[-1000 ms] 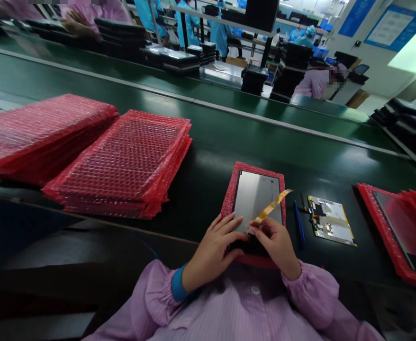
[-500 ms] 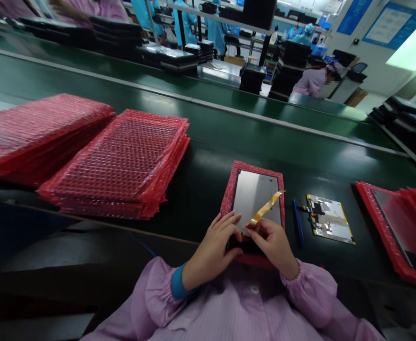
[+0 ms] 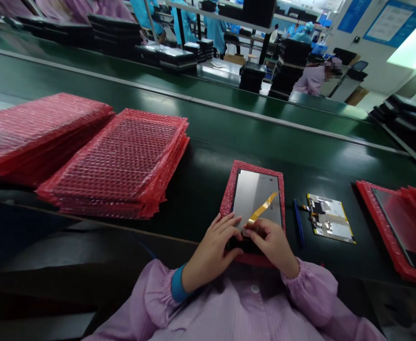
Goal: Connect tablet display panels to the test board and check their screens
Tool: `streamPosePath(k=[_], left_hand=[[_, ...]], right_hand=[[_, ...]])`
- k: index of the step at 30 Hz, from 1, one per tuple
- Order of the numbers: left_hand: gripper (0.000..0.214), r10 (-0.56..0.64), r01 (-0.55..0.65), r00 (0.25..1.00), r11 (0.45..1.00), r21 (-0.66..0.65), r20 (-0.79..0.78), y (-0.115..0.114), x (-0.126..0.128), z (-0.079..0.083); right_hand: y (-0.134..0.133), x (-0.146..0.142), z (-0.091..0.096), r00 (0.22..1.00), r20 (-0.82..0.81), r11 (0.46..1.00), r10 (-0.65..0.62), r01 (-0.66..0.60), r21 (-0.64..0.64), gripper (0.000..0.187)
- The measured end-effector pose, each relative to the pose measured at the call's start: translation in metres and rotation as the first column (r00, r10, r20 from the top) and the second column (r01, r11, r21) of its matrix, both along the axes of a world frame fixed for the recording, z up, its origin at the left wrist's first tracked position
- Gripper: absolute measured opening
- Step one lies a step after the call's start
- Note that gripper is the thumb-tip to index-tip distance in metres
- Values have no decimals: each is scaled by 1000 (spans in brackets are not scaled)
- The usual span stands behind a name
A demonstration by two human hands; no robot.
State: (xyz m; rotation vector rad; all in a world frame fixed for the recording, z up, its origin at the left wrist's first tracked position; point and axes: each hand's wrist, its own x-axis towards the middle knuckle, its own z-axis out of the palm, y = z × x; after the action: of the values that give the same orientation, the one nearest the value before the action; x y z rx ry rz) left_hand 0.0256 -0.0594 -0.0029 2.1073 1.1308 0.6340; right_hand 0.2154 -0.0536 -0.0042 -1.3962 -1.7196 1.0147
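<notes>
head view | head-worn | faces forward, down | left hand [image 3: 213, 248], right hand [image 3: 275, 244] near

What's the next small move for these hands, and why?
Probably press the near end of the gold flex cable gently toward the display panel with the right hand: that hand pinches this end at the panel's near part, the far end is free, and the left hand rests on the panel, placed to steady it.

Bright bkgd w/ glowing panel [image 3: 410, 41] upper R, glare on green bench [image 3: 215, 137], dim lower L
</notes>
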Motion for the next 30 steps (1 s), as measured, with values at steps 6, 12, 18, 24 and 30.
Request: streamPosePath(k=[6, 12, 18, 24, 30], left_hand=[[14, -28, 29, 1000, 998, 62, -11, -2, -2, -1], [13, -37, 39, 999, 994, 107, -26, -2, -3, -3], [21, -37, 44, 997, 991, 125, -62, -1, -3, -6], [36, -69, 91, 990, 979, 184, -122, 0, -4, -9], [33, -59, 74, 995, 977, 199, -83, 1, -4, -10]], right_hand=[[1, 0, -1, 1000, -16, 1000, 19, -20, -18, 12], [1, 1, -1, 997, -70, 997, 18, -23, -78, 16], [-3, 1, -2, 955, -226, 981, -193, 179, -81, 18], [0, 9, -5, 642, -592, 844, -487, 520, -130, 20], [1, 10, -5, 599, -608, 804, -521, 583, -116, 20]])
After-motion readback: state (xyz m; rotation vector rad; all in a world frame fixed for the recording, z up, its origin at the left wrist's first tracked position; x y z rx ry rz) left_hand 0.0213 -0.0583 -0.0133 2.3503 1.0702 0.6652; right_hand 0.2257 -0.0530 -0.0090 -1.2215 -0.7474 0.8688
